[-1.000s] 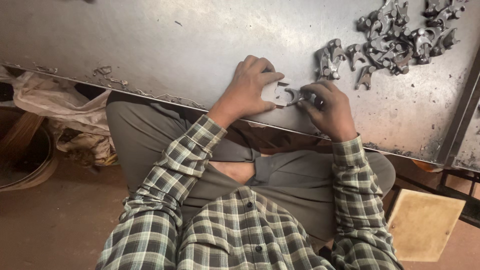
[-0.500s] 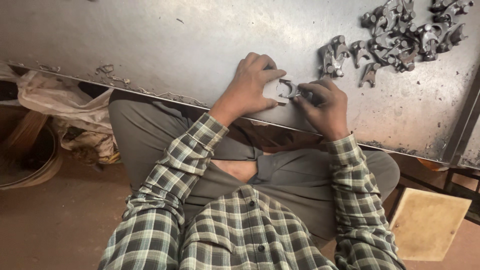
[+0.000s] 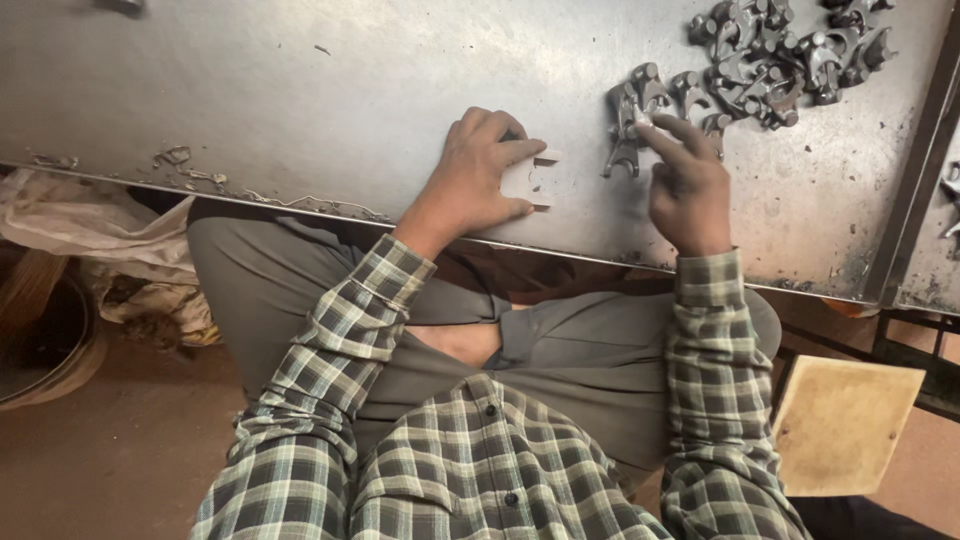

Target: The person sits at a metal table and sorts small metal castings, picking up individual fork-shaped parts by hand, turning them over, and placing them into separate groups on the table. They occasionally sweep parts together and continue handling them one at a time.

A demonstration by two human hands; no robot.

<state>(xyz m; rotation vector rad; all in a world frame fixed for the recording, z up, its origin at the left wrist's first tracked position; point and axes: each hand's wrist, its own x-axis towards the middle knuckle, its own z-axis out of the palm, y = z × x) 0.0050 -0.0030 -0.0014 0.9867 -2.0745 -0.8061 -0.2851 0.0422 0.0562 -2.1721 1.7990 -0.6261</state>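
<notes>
Right hand (image 3: 688, 185) fingers pinch dark, lumpy metal part (image 3: 622, 150) by heap (image 3: 775, 55). Left hand (image 3: 480, 180) fingers clamp pale flat notched block (image 3: 535, 180) on shiny scratched steel desk (image 3: 300, 90).

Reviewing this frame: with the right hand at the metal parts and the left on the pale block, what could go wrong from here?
The right hand reaches bare into the pile of dark metal parts, so an edge might nick a finger. The pale slotted block under the left hand sits near the metal table edge and could slide off.

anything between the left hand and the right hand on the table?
Head view: the pale slotted block sticks out from under the left hand; past it is bare table, then a dark metal part at the right hand fingertips.
</notes>
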